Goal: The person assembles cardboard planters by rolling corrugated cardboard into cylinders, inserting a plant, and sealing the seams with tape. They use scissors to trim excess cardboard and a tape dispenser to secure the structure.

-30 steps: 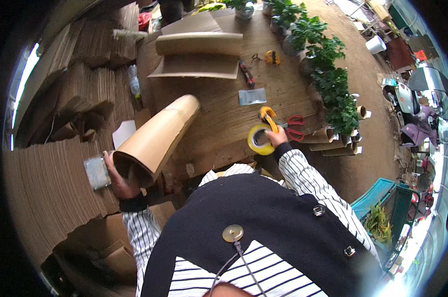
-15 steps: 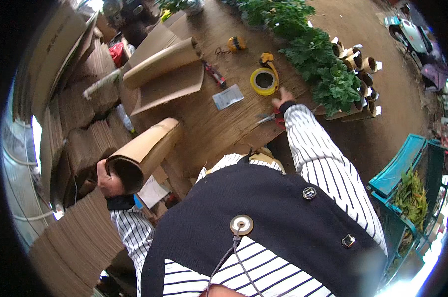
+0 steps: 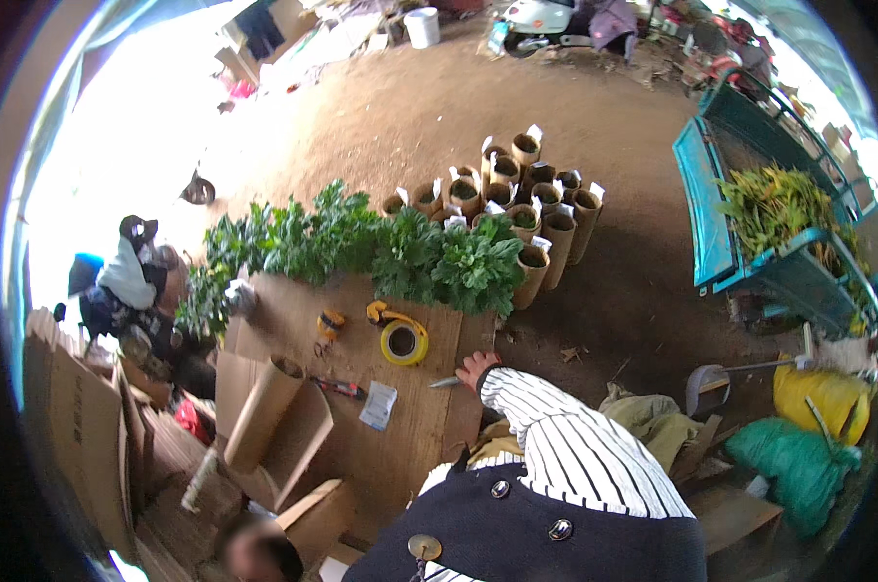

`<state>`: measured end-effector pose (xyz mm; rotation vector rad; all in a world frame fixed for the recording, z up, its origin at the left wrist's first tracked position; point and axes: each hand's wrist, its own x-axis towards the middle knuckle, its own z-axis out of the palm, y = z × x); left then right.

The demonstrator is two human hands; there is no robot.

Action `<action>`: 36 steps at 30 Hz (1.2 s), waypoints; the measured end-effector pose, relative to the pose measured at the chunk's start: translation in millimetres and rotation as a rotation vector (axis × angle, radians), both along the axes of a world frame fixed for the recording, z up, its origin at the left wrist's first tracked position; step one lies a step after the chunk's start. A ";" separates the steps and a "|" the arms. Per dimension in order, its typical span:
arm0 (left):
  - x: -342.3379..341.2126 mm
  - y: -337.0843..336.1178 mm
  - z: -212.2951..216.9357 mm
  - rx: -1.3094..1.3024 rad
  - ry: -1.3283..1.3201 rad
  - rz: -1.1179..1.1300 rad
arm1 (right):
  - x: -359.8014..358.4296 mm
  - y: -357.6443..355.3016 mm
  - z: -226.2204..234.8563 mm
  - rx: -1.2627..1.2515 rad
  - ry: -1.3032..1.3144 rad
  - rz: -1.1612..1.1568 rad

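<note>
My right hand (image 3: 476, 369) is at the table's right edge, its fingers curled over the handles of a pair of scissors; the blades (image 3: 446, 382) stick out to the left. At the lower left, my left hand (image 3: 251, 557) is partly blurred at the end of a rolled cardboard sheet (image 3: 311, 501), its fingers unclear. A yellow tape roll (image 3: 403, 342) lies beyond the right hand. Left of it are a white paper slip (image 3: 378, 405), a red-and-black cutter (image 3: 337, 387) and a small yellow tool (image 3: 330, 324). Another cardboard roll (image 3: 264, 412) rests on a flat sheet.
Leafy green plants (image 3: 332, 238) line the table's far edge. Behind them, several cardboard tubes (image 3: 558, 247) with white tags stand on the dirt floor. A teal cart (image 3: 711, 213) holding yellow-green plants is at the right, above a green sack (image 3: 798, 466). Cardboard stacks (image 3: 80, 417) crowd the left.
My view has swung up and to the right, showing more floor and the cart. My right hand has come down from beside the tape onto the scissors. The left hand's roll is now mostly out of view.
</note>
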<state>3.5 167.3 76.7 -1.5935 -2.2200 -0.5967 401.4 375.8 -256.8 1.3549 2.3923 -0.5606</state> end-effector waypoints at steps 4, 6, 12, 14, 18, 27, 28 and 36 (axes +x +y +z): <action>9.3 10.8 30.4 0.021 0.033 -0.094 | -24.6 -22.9 -32.7 0.037 0.101 -0.235; -1.3 5.2 14.8 0.027 -0.001 -0.127 | -43.9 -53.0 -22.6 0.134 0.169 -0.390; 26.9 54.2 -32.9 0.038 -0.146 -0.406 | -25.0 -157.0 -174.9 -0.531 0.106 -0.356; 25.3 49.3 -30.6 0.034 -0.123 -0.401 | -30.5 -189.1 -145.4 -0.590 0.183 -0.377; 46.8 64.6 -30.4 0.030 -0.156 -0.490 | 26.2 -232.0 -79.2 -0.543 0.242 -0.557; 99.9 102.4 -25.6 -0.020 -0.153 -0.632 | 123.9 -285.0 0.6 -0.405 0.309 -0.822; 109.5 109.3 -29.2 -0.032 -0.170 -0.652 | 133.1 -291.8 4.4 -0.402 0.303 -0.856; 27.3 98.0 -23.9 -0.045 -0.187 -0.510 | 127.7 -216.6 15.2 -0.430 0.279 -0.684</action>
